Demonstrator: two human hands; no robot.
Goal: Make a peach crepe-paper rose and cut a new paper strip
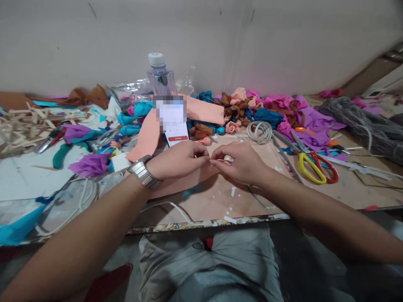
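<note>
Two fingertip pinches, nearly touching: bare left hand (181, 161) and bare right hand (241, 163), both closed on the edge of a peach crepe paper strip (179, 187), which spreads below the left fingers. Lit smartphone (176, 130) just beyond left fingers. Steel scissors with yellow and red handles (311, 167) right of right fingers.

Crinkled matt paper flower (90, 165) — clear glossy plastic bottle (163, 80) — shiny metal watch (145, 172).

Dim light, soft shadows, blurred edges.
</note>
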